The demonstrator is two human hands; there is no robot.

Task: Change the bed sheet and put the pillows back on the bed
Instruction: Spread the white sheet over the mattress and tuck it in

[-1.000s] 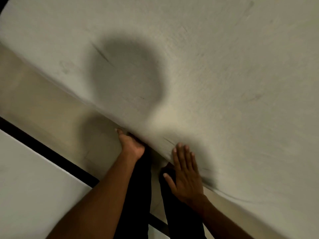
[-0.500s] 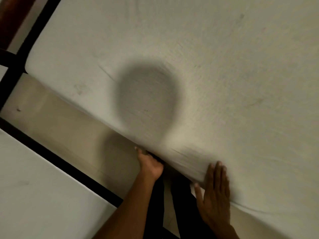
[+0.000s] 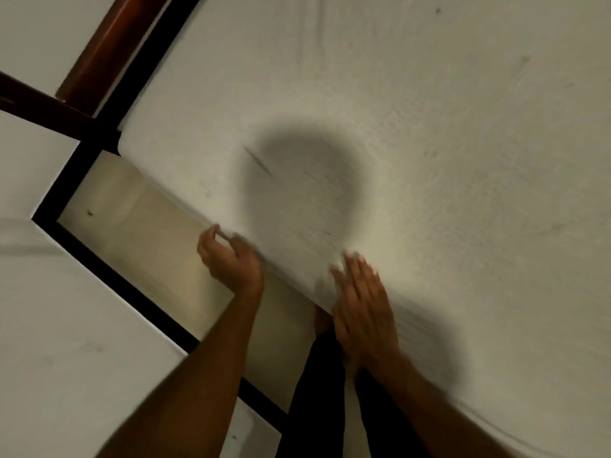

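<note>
A plain white cloth bed sheet (image 3: 463, 160) lies spread over the bed (image 3: 139, 140), filling the far and right parts of the view, with a few faint creases and a round dark shadow (image 3: 297, 183) near its middle. The sheet's near edge runs aslant from the far-left corner down to the near right. The left hand (image 3: 231, 262) is at that edge, palm turned up, its fingers (image 3: 239, 242) and thumb curled toward each other; motion blur hides whether they pinch the cloth. The right hand (image 3: 362, 305) lies on the sheet just to the right, at the edge, fingers straight and close together, palm down and flat. Below the edge is a beige strip of floor (image 3: 142, 226) bounded by a black band (image 3: 109, 276), with a pale surface left of it. A red-brown wooden post (image 3: 109, 44) stands at far left. Dark trouser legs (image 3: 317, 408) show between the forearms.
</note>
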